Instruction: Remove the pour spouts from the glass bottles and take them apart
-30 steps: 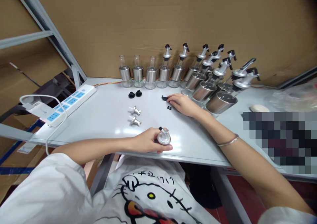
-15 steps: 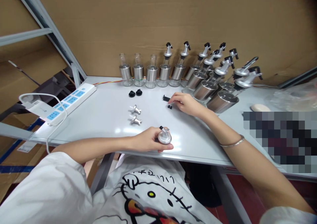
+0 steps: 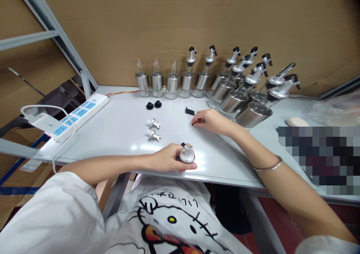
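One silver pourer spout point(image 3: 187, 156) sat in my left hand point(image 3: 168, 158), just below the centre of the frame, its narrow neck upward and a small black tip point(image 3: 183, 144) at the end. I judged it light and stiff, with a smooth, shiny skin that might slide a little under dry fingers, so the broad round collar seemed the best place to hold it, leaving the slender neck free of strain. My left fingers were curled about that collar, the thumb lying along its near side and its end reaching past the rim; how the fingers closed underneath, I couldn't see. My right hand point(image 3: 212, 122), right of centre, was narrowed to a pinch, thumb and fingertips almost meeting at a tiny black plug point(image 3: 193, 124); whether I gripped it or merely touched it, I could not tell. A piece that small would weigh next to nothing, probably give slightly and roll away easily, so the very fingertips suited it. Just beyond them, higher in the frame, lay a few slim black levers point(image 3: 189, 111). Left of centre were two loose silver spouts point(image 3: 154, 124), with two black stoppers point(image 3: 150, 105) above them.
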A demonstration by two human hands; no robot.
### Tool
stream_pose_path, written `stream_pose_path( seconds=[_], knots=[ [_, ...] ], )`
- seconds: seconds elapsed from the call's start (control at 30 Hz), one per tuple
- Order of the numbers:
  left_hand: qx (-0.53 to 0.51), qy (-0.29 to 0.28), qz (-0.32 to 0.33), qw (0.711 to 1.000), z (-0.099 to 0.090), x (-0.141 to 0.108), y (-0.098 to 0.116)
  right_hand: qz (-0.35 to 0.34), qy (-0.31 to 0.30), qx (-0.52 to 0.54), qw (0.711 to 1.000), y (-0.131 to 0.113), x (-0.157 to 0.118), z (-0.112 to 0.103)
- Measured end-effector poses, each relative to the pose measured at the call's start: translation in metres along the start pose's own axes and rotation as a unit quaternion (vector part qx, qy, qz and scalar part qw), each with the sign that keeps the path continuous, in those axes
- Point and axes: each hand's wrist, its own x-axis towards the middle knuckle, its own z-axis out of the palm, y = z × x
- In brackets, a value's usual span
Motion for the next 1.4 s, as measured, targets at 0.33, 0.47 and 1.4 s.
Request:
stream_pose_path(
  seconds=[0.33, 0.47, 1.4],
  knots=[
    [0.0, 0.0, -0.005, 1.0, -0.001, 0.001, -0.004, 0.016, -0.068, 0.057, 0.996, -0.015, -0.012, -0.008],
    [-0.003, 0.0, -0.011, 1.0, -0.001, 0.0, -0.001, 0.032, -0.065, 0.084, 0.994, -0.016, -0.014, -0.01],
    [0.025, 0.002, -0.012, 1.0, -0.002, 0.001, 0.001, -0.054, -0.02, 0.067, 0.996, -0.009, -0.01, 0.001]
  ],
)
